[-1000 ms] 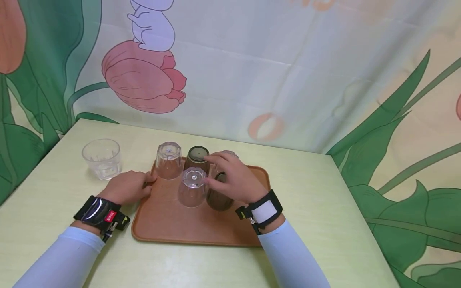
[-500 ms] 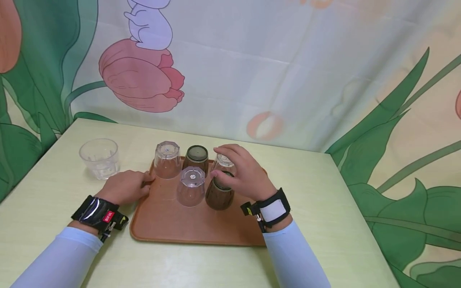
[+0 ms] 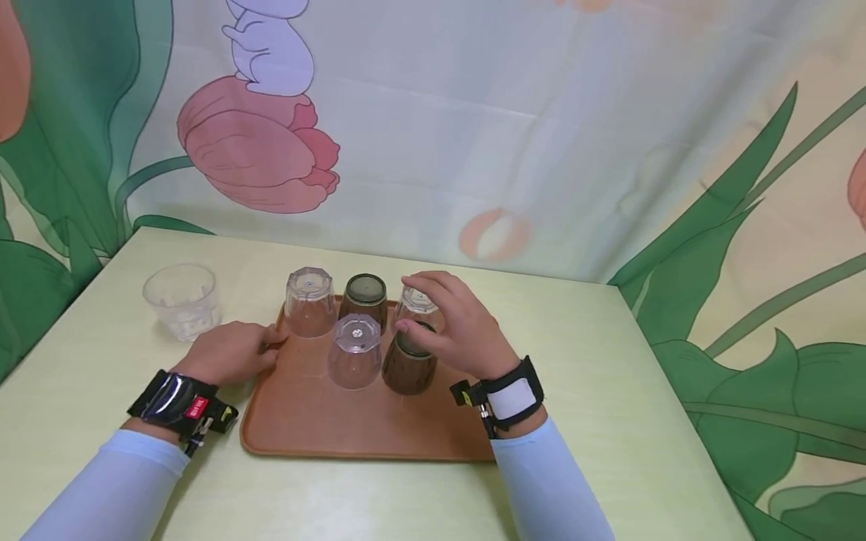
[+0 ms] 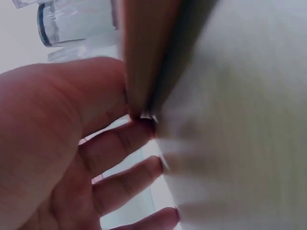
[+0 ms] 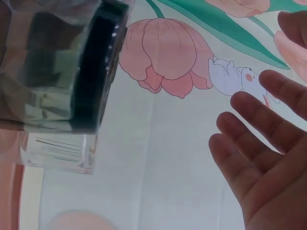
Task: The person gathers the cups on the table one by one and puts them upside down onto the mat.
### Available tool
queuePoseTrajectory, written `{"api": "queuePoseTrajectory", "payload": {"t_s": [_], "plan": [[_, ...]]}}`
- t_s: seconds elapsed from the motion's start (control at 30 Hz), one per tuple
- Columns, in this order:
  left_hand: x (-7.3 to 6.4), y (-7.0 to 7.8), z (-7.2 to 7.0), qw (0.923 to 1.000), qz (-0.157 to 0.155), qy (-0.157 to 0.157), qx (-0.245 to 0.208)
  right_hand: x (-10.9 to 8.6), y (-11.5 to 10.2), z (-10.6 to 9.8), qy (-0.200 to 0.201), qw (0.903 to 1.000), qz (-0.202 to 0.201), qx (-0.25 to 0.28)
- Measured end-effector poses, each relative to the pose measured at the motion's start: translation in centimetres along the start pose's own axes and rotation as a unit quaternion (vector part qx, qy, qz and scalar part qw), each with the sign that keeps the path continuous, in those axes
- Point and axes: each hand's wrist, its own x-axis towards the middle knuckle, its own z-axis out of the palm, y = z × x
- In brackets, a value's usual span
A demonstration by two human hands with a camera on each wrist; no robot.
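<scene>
Upside-down tumblers stand on a brown tray [image 3: 338, 432] in two rows. The back row has a clear tumbler [image 3: 309, 308], a dark tumbler [image 3: 365, 291] and another clear tumbler [image 3: 404, 309]. In front are a clear tumbler [image 3: 355, 357] and a dark tumbler [image 3: 408, 368]. My left hand [image 3: 226, 352] pinches the tray's left rim; in the left wrist view its thumb and index finger meet at the rim [image 4: 144, 57]. Over the right-hand tumblers hovers my right hand [image 3: 467, 330], fingers spread and nothing held. The right wrist view shows its fingers apart from the dark tumbler [image 5: 57, 67].
Another clear tumbler [image 3: 183, 300] stands upright on the pale table [image 3: 575, 361], left of the tray. Behind the table hangs a curtain [image 3: 406, 150] printed with tulips and leaves.
My right hand has moved a little right, up off the front tumblers, uncovering the back-right clear one. My left hand keeps its place on the tray rim. The head view has shifted slightly.
</scene>
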Motion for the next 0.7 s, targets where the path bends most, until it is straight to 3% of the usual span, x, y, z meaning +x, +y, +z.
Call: {"api": "queuePoseTrajectory", "payload": {"t_s": [0.3,0.47,0.6,0.7], "plan": [[-0.2,0.8,-0.2,0.9995,-0.015,0.006,-0.026,-0.1,0.7,-0.2,0.004,0.9999,0.002,0.015],[-0.8,1.7,-1.3,0.9988,-0.022,0.002,-0.043,-0.1,0.5,-0.4,0.006,0.9998,0.007,0.019],[-1.4,2.6,-2.7,0.999,-0.012,0.025,-0.034,-0.1,0.5,-0.4,0.004,0.9998,0.008,0.018],[-1.9,3.5,-4.0,0.9976,0.006,0.062,-0.03,-0.2,0.5,-0.5,0.008,0.9999,0.006,0.013]]}}
